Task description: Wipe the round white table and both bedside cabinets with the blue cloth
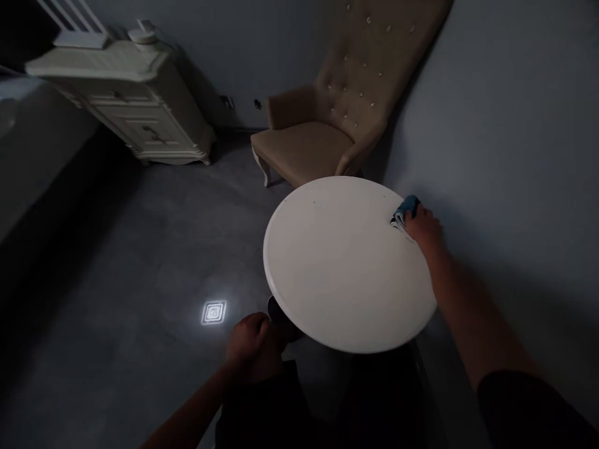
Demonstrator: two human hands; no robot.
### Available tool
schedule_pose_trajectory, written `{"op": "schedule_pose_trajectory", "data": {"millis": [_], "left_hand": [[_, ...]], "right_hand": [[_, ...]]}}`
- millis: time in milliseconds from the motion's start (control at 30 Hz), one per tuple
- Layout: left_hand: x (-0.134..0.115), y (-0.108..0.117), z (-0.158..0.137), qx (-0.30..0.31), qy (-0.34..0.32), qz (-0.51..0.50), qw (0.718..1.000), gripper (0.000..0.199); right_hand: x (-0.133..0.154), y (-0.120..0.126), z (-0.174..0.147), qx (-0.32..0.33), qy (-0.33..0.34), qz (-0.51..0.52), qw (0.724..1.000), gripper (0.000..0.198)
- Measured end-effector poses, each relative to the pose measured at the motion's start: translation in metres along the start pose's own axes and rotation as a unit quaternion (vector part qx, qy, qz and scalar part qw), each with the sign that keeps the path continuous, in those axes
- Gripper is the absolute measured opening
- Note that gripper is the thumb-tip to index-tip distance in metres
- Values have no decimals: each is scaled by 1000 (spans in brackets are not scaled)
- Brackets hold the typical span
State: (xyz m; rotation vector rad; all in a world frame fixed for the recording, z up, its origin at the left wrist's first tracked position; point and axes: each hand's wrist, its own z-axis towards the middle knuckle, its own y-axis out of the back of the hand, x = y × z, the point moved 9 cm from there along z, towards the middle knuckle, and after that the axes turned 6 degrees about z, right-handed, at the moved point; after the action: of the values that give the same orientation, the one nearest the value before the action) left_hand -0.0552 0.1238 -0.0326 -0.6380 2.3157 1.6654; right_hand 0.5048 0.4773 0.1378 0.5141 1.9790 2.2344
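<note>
My right hand (pixel 423 226) is closed around a folded blue cloth (pixel 408 207) with dark and white edges. It presses the cloth onto the far right rim of a round white table (pixel 349 268). A few small dark specks show on the far part of the tabletop. My left hand (pixel 248 337) rests at my bare knee, below the table's near left edge, its fingers curled in and nothing visible in them.
A tan tufted armchair (pixel 306 146) stands behind the table, against the wall. At the upper left is a cream bedside cabinet (pixel 140 112) beside a bed (pixel 37 149). A bright square light patch (pixel 214 312) shows on the grey floor. The wall (pixel 524 156) runs close along the right.
</note>
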Motion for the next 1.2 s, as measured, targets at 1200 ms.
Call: {"op": "schedule_pose_trajectory", "data": {"millis": [1200], "left_hand": [[-1, -6, -24, -77, 8, 40, 996, 32]], "right_hand": [[136, -36, -434, 141, 506, 126, 841, 70]]}}
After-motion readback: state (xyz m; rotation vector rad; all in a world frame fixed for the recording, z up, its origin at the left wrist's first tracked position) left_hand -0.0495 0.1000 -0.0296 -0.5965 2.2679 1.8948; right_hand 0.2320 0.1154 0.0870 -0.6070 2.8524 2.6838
